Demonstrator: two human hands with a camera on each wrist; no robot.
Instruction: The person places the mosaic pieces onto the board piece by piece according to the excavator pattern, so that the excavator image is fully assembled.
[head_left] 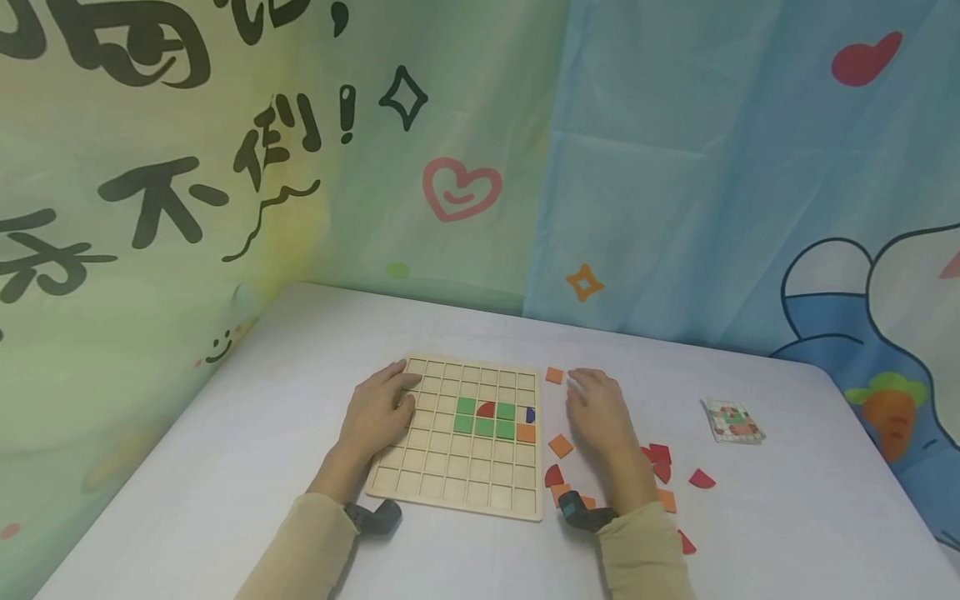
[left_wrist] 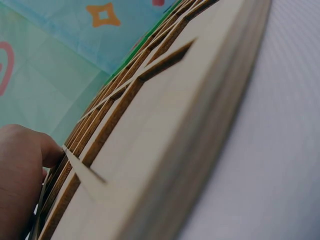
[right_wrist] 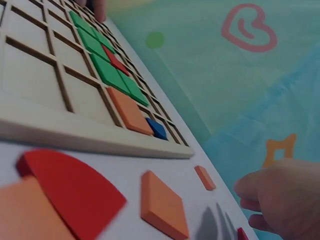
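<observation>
A square wooden grid board (head_left: pixel 431 467) lies on the table, with green square tiles (head_left: pixel 485 428), a red quarter-circle tile (head_left: pixel 486 409), an orange square tile (head_left: pixel 526 432) and a blue piece (head_left: pixel 531 414) in its cells. My left hand (head_left: pixel 378 408) rests on the board's left edge; its thumb (left_wrist: pixel 50 150) shows against the grid in the left wrist view. To the right of the board, my right hand (head_left: pixel 600 408) hovers over the table with relaxed fingers, and I see nothing held in it. Close to its fingertips lies a loose orange square (head_left: pixel 554 375).
Loose red and orange pieces surround the right forearm, among them an orange square (head_left: pixel 561 446), a red quarter-circle (head_left: pixel 553 476) and a red piece (head_left: pixel 702 478). A stack of pattern cards (head_left: pixel 733 421) sits farther right. Printed curtains (head_left: pixel 450 100) hang behind the table.
</observation>
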